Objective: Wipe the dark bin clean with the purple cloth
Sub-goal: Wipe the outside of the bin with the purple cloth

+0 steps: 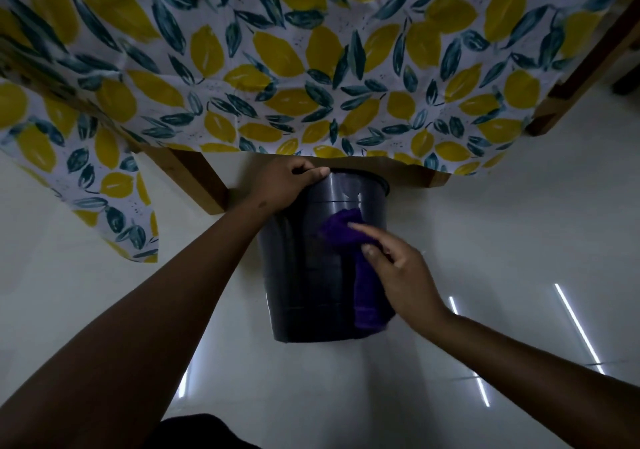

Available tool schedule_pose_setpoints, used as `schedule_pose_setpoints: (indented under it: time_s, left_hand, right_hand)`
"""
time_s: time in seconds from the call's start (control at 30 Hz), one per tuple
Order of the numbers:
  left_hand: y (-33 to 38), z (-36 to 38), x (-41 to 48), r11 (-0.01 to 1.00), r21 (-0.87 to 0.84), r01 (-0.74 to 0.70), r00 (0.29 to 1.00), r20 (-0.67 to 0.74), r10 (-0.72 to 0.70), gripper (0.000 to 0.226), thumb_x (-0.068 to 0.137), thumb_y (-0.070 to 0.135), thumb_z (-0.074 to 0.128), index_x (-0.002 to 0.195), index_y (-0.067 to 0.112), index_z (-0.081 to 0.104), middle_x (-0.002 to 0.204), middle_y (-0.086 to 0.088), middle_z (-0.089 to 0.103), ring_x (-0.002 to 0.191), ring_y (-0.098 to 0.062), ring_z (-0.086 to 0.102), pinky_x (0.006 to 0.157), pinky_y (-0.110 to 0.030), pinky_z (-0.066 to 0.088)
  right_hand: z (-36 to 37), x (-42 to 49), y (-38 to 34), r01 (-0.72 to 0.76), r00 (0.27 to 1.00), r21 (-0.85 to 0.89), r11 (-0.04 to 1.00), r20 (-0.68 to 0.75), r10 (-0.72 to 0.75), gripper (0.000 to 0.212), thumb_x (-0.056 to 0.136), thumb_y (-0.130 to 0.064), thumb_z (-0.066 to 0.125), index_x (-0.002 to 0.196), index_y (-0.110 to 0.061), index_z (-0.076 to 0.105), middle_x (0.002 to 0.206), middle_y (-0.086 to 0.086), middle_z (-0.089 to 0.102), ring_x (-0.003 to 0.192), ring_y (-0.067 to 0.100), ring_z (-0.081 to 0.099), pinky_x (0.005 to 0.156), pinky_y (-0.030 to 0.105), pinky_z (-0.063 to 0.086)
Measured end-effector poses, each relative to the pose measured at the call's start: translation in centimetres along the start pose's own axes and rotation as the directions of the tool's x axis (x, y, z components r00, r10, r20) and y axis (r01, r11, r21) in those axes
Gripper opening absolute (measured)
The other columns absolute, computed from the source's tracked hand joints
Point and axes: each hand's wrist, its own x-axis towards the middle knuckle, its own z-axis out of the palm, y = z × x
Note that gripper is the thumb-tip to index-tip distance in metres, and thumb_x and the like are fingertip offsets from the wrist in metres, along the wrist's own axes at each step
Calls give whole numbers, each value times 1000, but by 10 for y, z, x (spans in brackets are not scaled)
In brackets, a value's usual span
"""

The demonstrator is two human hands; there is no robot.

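Left hand (pixel 287 185) fingers gripped the rim of the dark round plastic bin (pixel 301 275); right hand (pixel 401 275) fingers pinched the crumpled purple cloth (pixel 341 235) against its wall, bare wall lying to their left.

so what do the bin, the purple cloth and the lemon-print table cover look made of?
Bin: looks like dark moulded plastic, glossy; sharp light streaks near the rim, moulded bands round the wall. Purple cloth: soft, matte, fuzzy textile, possibly microfibre; it bunches and hangs limp. Table cover: thin printed sheet, fabric or vinyl, can't tell; it creases and drapes.
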Motion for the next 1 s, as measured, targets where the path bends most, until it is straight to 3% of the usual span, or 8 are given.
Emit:
schedule_pose_setpoints:
  time_s: [0.13,0.23,0.33,0.5,0.6,0.7,0.83,1.0]
  left_hand:
    - [-3,-6,0,984,170,-51,999,-8,53,23,93,36,58,75,21,58,68,5,55,66,-12,52,55,-21,33]
    - [-6,-12,3,973,214,-89,996,44,82,16,96,21,53,102,13,66,100,-5,66,97,-20,59,67,-19,37]
    - [-4,-11,4,963,237,-126,988,117,101,27,98,16,48,121,13,61,127,-7,61,118,-23,54,91,-27,40]
    - [-1,1,-1,964,266,-32,998,55,18,51,75,65,59,100,22,63,101,-1,66,96,-21,61,88,-44,49]
    - [-3,2,-3,976,216,12,1000,11,-14,59,59,78,57,87,26,61,89,3,67,87,-20,62,86,-50,50]
    - [-4,-1,-5,985,170,30,999,4,-32,48,67,69,66,86,25,61,88,3,68,86,-18,63,85,-49,51]
    - [-5,-2,-7,991,132,17,1000,-1,-17,42,76,53,72,93,16,64,92,-4,70,87,-20,64,82,-47,53]
    - [-9,-5,-9,999,21,42,999,25,-43,49,63,61,73,86,18,63,88,-7,70,85,-24,66,82,-50,54]
  right_hand:
    - [-18,19,-10,-189,968,287,939,-107,227,30,96,-22,55,125,-25,61,117,-2,69,108,17,64,96,41,50]
    - [-30,25,-16,-171,962,323,931,-150,229,33,96,-26,54,129,-24,58,118,-1,68,108,19,65,93,40,51]
    - [-32,23,-20,-91,972,199,976,-196,131,33,97,-23,53,129,-23,58,116,-7,69,104,9,65,86,25,52]
    - [-11,14,-1,19,995,-130,991,-99,-32,34,98,-20,52,131,-24,57,131,-6,60,119,6,55,100,20,43]
    - [6,6,27,180,979,-414,893,164,-121,46,96,-28,44,142,-28,40,153,-11,30,144,8,22,116,20,18]
    - [10,3,45,347,932,-627,698,314,-181,61,96,-44,37,151,-29,14,160,-9,2,148,13,-5,117,37,9]
    - [7,5,45,405,911,-719,565,373,-178,68,96,-51,34,153,-26,5,161,-3,-5,148,17,-10,117,41,5]
    - [16,-2,49,451,892,-739,502,389,-229,63,99,-43,35,153,-21,12,162,5,6,149,24,-1,118,45,12]
